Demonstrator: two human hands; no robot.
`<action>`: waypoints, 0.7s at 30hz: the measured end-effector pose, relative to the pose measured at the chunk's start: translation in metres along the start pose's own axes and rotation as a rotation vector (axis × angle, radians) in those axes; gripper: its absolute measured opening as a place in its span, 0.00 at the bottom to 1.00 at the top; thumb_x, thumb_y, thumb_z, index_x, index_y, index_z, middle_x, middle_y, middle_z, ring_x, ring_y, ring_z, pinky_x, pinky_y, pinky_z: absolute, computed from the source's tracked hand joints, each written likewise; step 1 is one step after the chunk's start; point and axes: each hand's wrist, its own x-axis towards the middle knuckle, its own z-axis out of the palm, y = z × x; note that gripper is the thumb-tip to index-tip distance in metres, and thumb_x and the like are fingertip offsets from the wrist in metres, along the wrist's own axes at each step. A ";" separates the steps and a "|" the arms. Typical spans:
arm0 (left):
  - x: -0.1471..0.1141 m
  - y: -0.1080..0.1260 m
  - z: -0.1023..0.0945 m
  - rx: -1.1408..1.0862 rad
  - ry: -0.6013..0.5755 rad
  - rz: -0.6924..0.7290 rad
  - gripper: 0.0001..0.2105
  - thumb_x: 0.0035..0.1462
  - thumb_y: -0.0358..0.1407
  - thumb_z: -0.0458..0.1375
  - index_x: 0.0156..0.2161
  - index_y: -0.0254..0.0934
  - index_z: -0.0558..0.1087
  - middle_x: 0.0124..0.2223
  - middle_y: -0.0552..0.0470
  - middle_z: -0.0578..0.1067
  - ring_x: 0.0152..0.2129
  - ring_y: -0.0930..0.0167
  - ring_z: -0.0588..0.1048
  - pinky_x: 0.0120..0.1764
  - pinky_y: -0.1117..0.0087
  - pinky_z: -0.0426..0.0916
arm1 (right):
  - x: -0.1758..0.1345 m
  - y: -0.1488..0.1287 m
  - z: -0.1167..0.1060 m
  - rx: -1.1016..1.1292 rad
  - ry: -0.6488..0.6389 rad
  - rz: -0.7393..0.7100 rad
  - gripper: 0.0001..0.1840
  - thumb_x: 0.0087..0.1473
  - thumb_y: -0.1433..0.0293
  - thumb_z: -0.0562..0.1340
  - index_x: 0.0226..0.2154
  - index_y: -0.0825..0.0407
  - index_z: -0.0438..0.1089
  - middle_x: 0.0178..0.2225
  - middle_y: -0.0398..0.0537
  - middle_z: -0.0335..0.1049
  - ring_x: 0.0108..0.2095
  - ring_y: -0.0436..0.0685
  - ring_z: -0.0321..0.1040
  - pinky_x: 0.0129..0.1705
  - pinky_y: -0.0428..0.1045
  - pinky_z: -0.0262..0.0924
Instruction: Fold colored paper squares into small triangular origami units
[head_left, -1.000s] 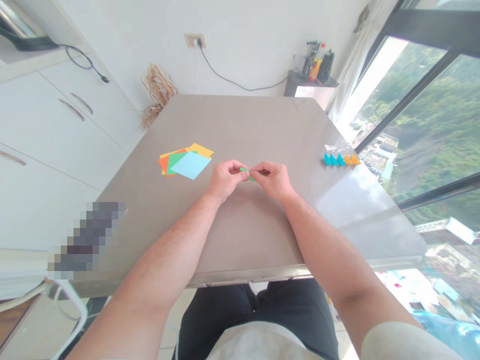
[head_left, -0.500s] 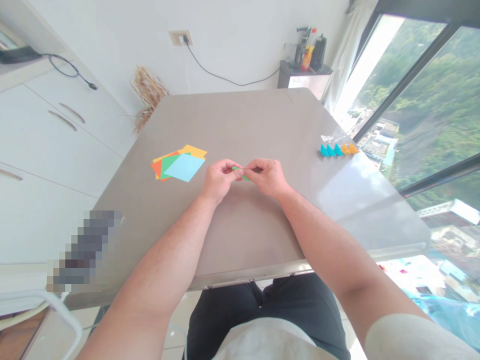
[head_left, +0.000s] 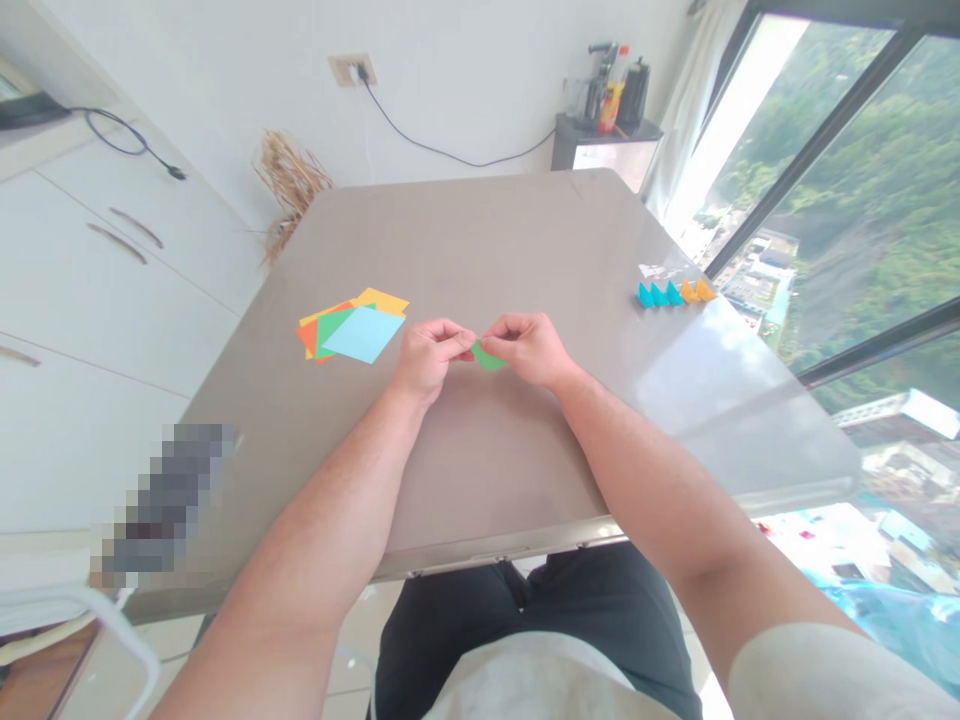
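Left hand [head_left: 426,362] and right hand [head_left: 534,350] have drawn a little apart since half a second ago, and more of the green paper [head_left: 491,358] now shows between them. It is held just above the near middle of the desk [head_left: 480,240], small and partly hidden by fingers. The right hand pinches it between thumb and bent forefinger; the left hand has thumb and fingers closed on its left edge.

To the left, beyond the left hand, a loose fan of paper sheets lies flat: a light blue sheet [head_left: 365,335] on top, partly covering a green sheet [head_left: 325,331], with orange and yellow ones showing underneath. Well to the right, close to the window [head_left: 847,150], three blue folded pieces [head_left: 658,295] and two orange folded pieces [head_left: 697,292] stand in one row, points up. A few whitish marks lie just beyond them, too unclear to name.

At the far right, past the desk, a small cabinet [head_left: 607,150] carries a bottle [head_left: 612,100] with a red cap and a black jug [head_left: 636,92]. Dried stalks [head_left: 289,175] lean at the far left corner.
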 end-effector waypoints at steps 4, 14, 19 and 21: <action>0.002 0.001 0.002 -0.020 0.000 -0.088 0.11 0.44 0.41 0.69 0.25 0.35 0.77 0.26 0.50 0.77 0.24 0.71 0.75 0.30 0.67 0.72 | 0.005 0.005 -0.001 0.036 -0.009 0.044 0.08 0.45 0.65 0.67 0.25 0.53 0.74 0.23 0.43 0.72 0.24 0.49 0.64 0.26 0.45 0.57; 0.005 0.000 0.006 0.066 0.071 0.006 0.12 0.46 0.41 0.68 0.26 0.34 0.76 0.26 0.51 0.76 0.24 0.72 0.74 0.31 0.68 0.72 | 0.011 0.010 -0.002 -0.045 0.047 0.082 0.11 0.44 0.62 0.70 0.26 0.53 0.77 0.24 0.44 0.74 0.26 0.50 0.66 0.29 0.46 0.61; 0.008 -0.005 0.002 0.093 0.116 0.058 0.13 0.49 0.42 0.68 0.26 0.35 0.74 0.26 0.51 0.76 0.22 0.73 0.74 0.30 0.68 0.73 | 0.012 0.014 -0.001 -0.022 0.077 0.084 0.10 0.45 0.63 0.69 0.26 0.53 0.77 0.25 0.45 0.75 0.29 0.53 0.70 0.33 0.48 0.66; 0.008 -0.006 0.002 0.095 0.126 0.076 0.12 0.50 0.42 0.67 0.27 0.35 0.74 0.25 0.52 0.75 0.22 0.73 0.73 0.30 0.69 0.73 | 0.010 0.014 -0.001 -0.012 0.082 0.081 0.10 0.45 0.63 0.69 0.26 0.53 0.77 0.25 0.45 0.75 0.29 0.53 0.71 0.34 0.49 0.67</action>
